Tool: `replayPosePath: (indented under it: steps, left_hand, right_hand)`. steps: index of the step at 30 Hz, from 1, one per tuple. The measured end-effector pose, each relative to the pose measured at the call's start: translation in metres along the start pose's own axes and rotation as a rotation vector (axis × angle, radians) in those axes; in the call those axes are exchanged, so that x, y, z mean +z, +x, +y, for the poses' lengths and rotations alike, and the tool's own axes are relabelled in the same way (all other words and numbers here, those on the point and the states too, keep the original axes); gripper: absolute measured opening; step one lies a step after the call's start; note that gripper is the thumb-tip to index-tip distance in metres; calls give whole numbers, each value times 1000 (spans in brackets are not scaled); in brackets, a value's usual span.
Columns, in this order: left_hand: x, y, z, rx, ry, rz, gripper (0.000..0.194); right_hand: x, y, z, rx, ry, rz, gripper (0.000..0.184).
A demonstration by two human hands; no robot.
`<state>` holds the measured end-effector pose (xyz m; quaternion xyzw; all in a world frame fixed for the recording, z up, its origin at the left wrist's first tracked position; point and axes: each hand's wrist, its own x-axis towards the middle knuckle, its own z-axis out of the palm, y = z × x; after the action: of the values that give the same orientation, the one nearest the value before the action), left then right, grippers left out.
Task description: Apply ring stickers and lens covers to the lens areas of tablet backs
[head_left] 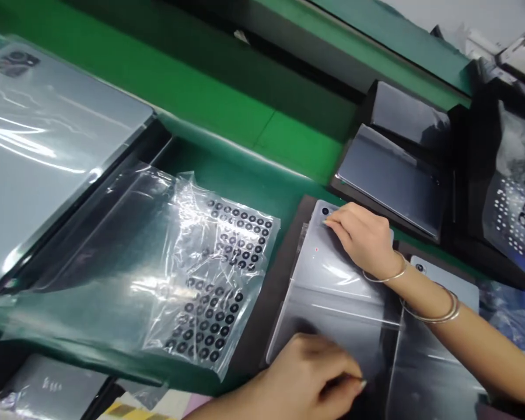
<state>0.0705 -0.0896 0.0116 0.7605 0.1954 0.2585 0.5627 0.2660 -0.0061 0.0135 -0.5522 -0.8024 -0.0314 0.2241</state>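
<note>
Head view: tablet (328, 280), black mat (272, 300), green worktop (240, 178), brighter strip (192, 87) beyond.

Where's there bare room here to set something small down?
The green mat looks bare between its far edge and the ringed plastic. A narrow dark pad strip also looks bare between that plastic and the tablet. Crowded: that tablet, under the left hand and right hand, with another tablet beside it.

Dark green worktop (258, 185), bright green strip (126, 76) beyond, teal ledge (402, 35), pale surface (485, 17) upper right
</note>
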Motion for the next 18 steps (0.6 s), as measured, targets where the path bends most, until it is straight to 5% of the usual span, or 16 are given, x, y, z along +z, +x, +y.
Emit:
replayPosePath:
  steps: [10, 18]
  left_hand:
    - [10, -2, -21, 196, 162, -69, 17]
    - [20, -6, -29, 232, 118, -14, 37]
  right_hand:
    - [4, 2, 4, -72, 41, -18, 10]
    - [-5, 3, 3, -96, -11, -110, 12]
